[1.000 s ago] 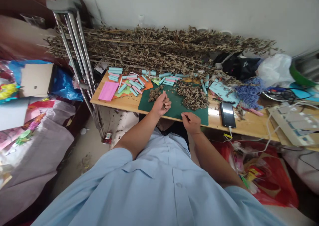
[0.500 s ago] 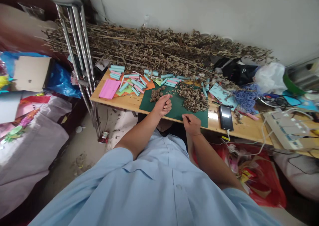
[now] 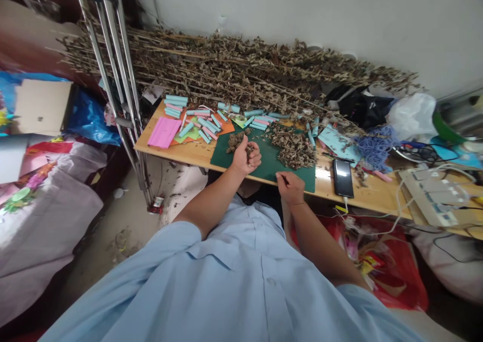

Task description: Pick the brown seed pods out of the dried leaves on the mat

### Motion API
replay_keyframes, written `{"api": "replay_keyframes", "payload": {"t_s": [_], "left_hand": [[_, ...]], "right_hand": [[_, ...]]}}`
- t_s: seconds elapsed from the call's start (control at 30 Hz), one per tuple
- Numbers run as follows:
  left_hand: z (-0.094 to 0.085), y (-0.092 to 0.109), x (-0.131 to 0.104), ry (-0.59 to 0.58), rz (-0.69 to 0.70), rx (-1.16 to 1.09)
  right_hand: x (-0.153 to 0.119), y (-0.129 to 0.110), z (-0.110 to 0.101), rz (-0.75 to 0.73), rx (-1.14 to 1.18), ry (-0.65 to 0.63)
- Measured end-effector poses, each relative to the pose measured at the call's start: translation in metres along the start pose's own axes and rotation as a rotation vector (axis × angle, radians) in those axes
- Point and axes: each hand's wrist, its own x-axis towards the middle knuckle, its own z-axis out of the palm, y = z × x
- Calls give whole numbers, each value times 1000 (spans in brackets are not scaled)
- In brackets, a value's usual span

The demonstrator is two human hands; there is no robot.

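My left hand is above the green mat, palm turned up, fingers curled round a small clump of dried leaves with the thumb raised. Just behind it on the mat lies a small heap of crumpled dried leaves. A larger pile of dried leaves covers the mat's right side. At the mat's front edge my right hand is closed, thumb against the curled fingers; whatever it may hold is hidden.
Dried leafy stalks lie along the wall. Blue and pink paper rolls and a pink paper stack are on the table's left. A plugged-in phone, blue string and a power strip lie right. Crutches stand left.
My left hand has opened its fist somewhat and turned, lifting the thumb, so dried leaves now show in the palm. My right hand has stayed in place.
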Motion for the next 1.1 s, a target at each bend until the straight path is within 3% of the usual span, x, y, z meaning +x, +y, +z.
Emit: {"api": "replay_keyframes", "payload": {"t_s": [0.23, 0.7, 0.97, 1.1], "left_hand": [[-6, -6, 6, -79, 60, 65], [-2, -6, 1, -7, 9, 76], [-5, -9, 4, -62, 64, 119], [-4, -10, 4, -26, 54, 110]], "right_hand": [[1, -1, -1, -11, -17, -1], [2, -3, -2, -16, 11, 0], [5, -5, -4, 32, 13, -16], [10, -9, -5, 110, 46, -54]]}}
